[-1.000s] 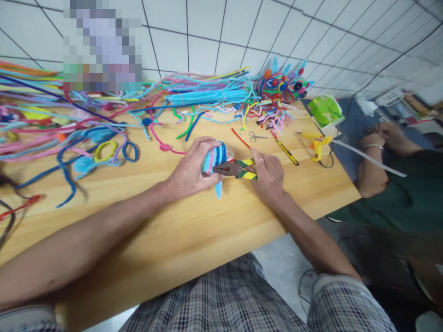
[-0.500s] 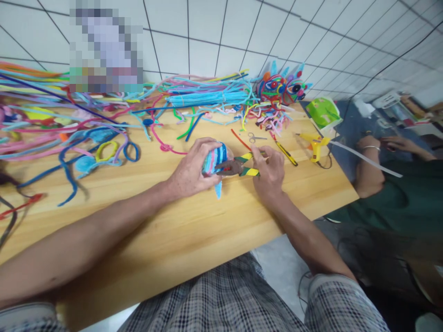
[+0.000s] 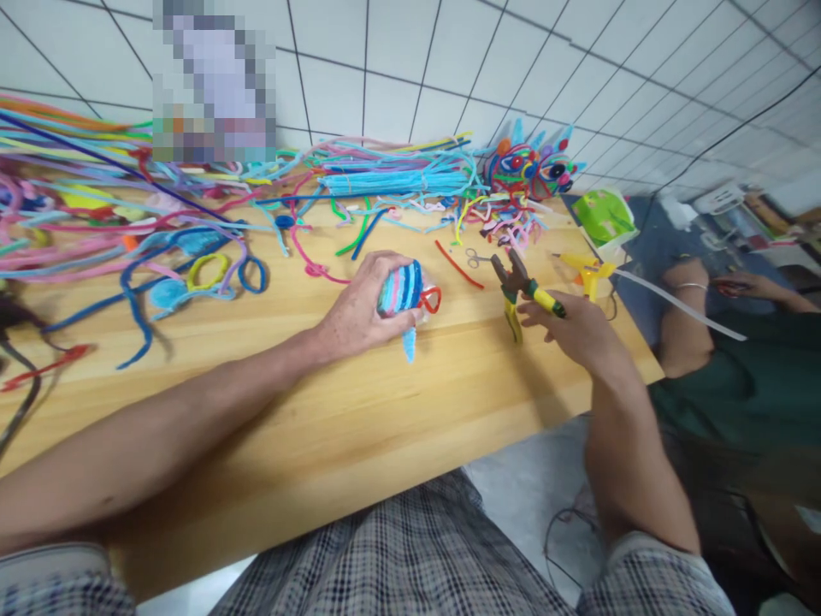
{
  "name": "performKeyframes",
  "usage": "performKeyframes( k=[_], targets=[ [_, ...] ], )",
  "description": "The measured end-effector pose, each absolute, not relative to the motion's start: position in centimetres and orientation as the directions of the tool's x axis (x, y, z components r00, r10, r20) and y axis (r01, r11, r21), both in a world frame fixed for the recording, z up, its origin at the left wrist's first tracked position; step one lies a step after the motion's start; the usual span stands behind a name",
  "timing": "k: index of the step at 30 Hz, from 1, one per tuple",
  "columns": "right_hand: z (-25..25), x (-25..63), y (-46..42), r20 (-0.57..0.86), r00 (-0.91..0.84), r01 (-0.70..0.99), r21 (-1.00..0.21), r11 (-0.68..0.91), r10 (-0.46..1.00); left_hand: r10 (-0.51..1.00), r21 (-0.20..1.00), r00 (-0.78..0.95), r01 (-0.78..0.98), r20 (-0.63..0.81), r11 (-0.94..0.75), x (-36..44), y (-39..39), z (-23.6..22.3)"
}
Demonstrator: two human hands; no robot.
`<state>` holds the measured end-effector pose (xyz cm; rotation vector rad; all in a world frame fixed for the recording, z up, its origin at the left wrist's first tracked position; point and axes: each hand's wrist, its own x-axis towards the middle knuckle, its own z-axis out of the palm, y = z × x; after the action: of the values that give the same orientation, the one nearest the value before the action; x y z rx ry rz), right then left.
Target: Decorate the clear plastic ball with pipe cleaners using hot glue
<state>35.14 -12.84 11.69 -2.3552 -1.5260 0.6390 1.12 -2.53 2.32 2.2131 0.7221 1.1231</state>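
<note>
My left hand [image 3: 357, 310] is wrapped round a striped pipe-cleaner piece [image 3: 403, 289] in blues and pink, just above the wooden table. A light-blue spike points down from that piece, and a red loop [image 3: 431, 299] sticks out at its right side. Off to the right, my right hand [image 3: 574, 334] grips pliers [image 3: 518, 287] with yellow-and-green handles. Their jaws point up and away from me, apart from the striped piece. A short red pipe cleaner [image 3: 458, 263] and small scissors [image 3: 475, 257] lie between the two hands.
Loose pipe cleaners cover the left, with a light-blue bundle [image 3: 385, 181] along the back. Two colourful pipe-cleaner heads [image 3: 513, 167] stand at the back right. A yellow glue gun [image 3: 593, 269] and green packet [image 3: 603, 214] lie near the right edge. Beyond sits another person [image 3: 737, 359].
My right hand has moved right with the pliers, away from the striped piece. The red loop, covered before, now shows. My left hand keeps its hold.
</note>
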Motion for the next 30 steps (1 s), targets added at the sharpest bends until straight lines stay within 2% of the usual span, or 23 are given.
performKeyframes(
  k=[2,6,10,14,19,21,25,27,30],
  targets=[
    [12.4,36.3,-12.5,-0.317,0.326,0.799,-0.411,-0.439,0.891,0.678,0.689,0.509,0.208,0.530,-0.695,1.1,-2.5,2.4],
    [11.8,37.5,-11.2,-0.387,0.286,0.896,-0.218,-0.388,0.877,0.694,0.719,0.516,0.197,0.502,-0.667,0.9,-2.6,2.8],
    [10.2,37.6,-10.5,-0.386,0.228,0.925,-0.201,-0.323,0.894,0.717,0.762,0.525,0.182,0.459,-0.621,0.9,-2.7,3.0],
    [8.8,37.8,-11.0,-0.323,0.237,0.933,-0.186,-0.307,0.916,0.746,0.812,0.532,0.171,0.401,-0.558,0.8,-2.8,3.2],
    [8.8,38.9,-12.3,-0.322,0.195,0.968,-0.087,-0.234,0.926,0.741,0.796,0.542,0.199,0.397,-0.572,0.6,-2.8,3.6],
    [9.0,39.5,-12.4,-0.315,0.188,0.966,-0.113,-0.233,0.930,0.722,0.773,0.551,0.202,0.418,-0.602,0.5,-2.6,3.6],
    [8.8,40.5,-10.9,-0.106,0.286,0.921,-0.246,-0.303,0.953,0.718,0.749,0.539,0.220,0.440,-0.625,0.4,-2.4,3.4],
    [8.4,40.4,-9.4,-0.023,0.324,0.910,-0.268,-0.318,0.946,0.718,0.742,0.537,0.229,0.443,-0.630,0.3,-2.4,3.2],
    [7.7,39.3,-6.8,0.050,0.284,0.922,-0.290,-0.258,0.957,0.715,0.732,0.538,0.239,0.446,-0.638,0.2,-2.5,3.0]
  ],
)
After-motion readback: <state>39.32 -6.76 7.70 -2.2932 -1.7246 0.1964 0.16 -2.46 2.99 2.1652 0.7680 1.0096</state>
